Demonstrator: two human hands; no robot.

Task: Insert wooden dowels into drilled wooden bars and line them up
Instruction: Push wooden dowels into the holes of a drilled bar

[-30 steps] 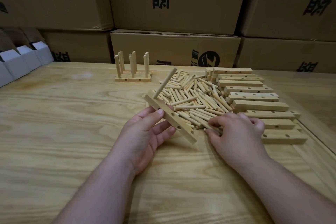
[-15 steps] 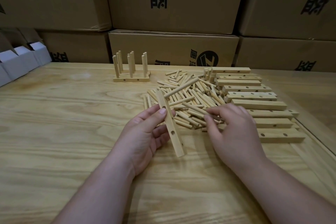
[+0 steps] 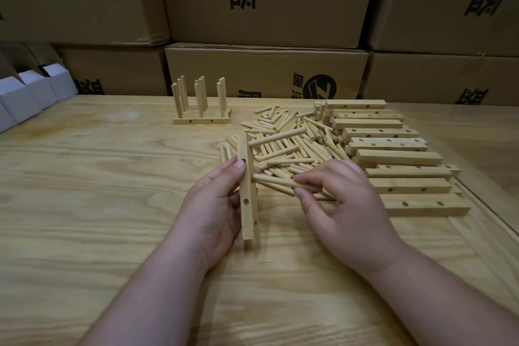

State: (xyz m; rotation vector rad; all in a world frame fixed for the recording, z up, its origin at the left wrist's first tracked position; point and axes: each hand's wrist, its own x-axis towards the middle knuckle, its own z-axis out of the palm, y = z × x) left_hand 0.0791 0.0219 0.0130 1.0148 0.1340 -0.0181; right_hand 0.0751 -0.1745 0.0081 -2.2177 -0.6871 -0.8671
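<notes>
- Drilled bar [image 3: 247, 191]: held nearly upright just above the table [image 3: 98, 205] by the left hand [image 3: 216, 205], thumb on its front face, fingers curled behind. One dowel [image 3: 276, 136] already sits in its upper hole, projecting right.
- Second dowel [image 3: 276, 180]: pinched near its right end between thumb and fingertips of the right hand [image 3: 342, 205], lying almost level, its free end close to the bar's middle hole.
- Handling, as a judgement: bar and dowels look light, stiff and dry, not slippery. The bar is best gripped along its long edges, leaving the holes uncovered; a dowel is best held near the rear end so the tip can be steered. A tilted entry would likely jam.
- Loose dowel pile [image 3: 295, 146]: just behind the hands.
- Spare bars [image 3: 393, 157]: stacked in rows to the right of the pile.
- Finished pieces [image 3: 200, 109]: lined up at the far left, dowels standing upright.
- Cardboard boxes [image 3: 266, 73]: stacked behind the table.
</notes>
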